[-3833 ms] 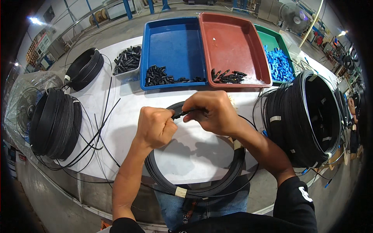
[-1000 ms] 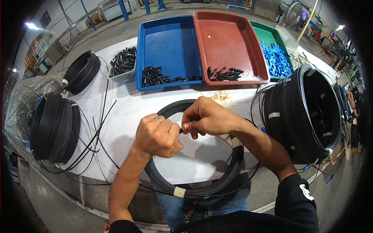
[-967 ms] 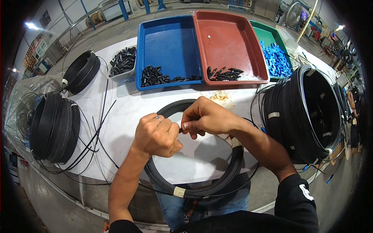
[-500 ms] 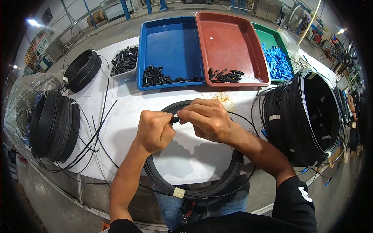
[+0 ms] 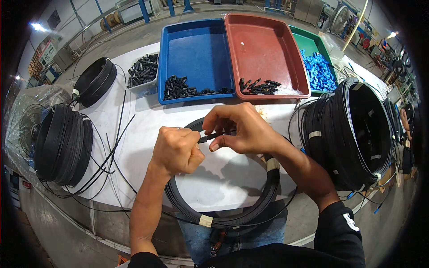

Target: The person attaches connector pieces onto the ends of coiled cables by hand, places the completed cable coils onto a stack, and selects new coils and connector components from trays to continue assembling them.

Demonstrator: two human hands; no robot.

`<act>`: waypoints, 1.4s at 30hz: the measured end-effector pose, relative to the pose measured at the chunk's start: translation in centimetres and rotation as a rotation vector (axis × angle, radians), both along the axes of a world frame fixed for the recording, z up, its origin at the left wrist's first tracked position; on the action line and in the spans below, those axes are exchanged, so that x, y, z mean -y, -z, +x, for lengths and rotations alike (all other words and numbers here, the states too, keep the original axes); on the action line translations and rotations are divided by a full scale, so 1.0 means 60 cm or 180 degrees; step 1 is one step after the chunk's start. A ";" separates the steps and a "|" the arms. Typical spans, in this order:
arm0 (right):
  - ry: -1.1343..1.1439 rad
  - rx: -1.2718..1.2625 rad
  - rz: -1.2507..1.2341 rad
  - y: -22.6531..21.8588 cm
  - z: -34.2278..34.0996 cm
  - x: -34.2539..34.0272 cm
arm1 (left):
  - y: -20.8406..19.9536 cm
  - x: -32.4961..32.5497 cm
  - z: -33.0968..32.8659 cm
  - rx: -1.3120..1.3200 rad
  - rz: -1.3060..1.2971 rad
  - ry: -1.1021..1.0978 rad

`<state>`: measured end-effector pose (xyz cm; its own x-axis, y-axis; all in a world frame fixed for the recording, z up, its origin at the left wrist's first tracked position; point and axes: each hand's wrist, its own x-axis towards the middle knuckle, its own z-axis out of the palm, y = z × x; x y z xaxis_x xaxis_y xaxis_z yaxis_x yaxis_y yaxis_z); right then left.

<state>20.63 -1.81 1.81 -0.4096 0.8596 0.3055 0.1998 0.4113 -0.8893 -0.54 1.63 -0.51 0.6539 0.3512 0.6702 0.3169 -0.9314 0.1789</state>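
Over the middle of a coil of black cable (image 5: 176, 196), both hands work close together. My left hand (image 5: 175, 149) is closed in a fist round a small black connector (image 5: 203, 139), whose end sticks out on the right. From there a thin black length leads into the hollow of my right hand (image 5: 243, 129). That hand's thumb and forefinger are spread apart in a curve around it, not pinching. Whether the other fingers touch it is hidden. The coil rests on the white table, bound with pale tape (image 5: 206, 221), its near edge reaching past the table's front.
Beyond the hands stand a blue tray (image 5: 196, 44) and a red tray (image 5: 263, 49) with black pieces, and a green tray (image 5: 308, 42) with blue pieces. A clear bin (image 5: 145, 91) holds black parts. Cable coils stand left (image 5: 67, 147) and right (image 5: 321, 147).
My right hand has opened from its pinch, turning so thumb and forefinger spread and the thin black length shows. My left hand stays closed, shifted slightly.
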 end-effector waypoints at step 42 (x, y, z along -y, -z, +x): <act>0.0065 0.0422 -0.1436 -0.015 0.001 0.003 | -0.003 0.009 0.008 -0.0048 -0.0333 0.0097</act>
<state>20.70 -1.99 2.68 -0.4015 0.9028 -0.1542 0.3277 -0.0156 -0.9447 -0.06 1.08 -0.36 0.6751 0.3985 0.6208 0.2922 -0.9172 0.2710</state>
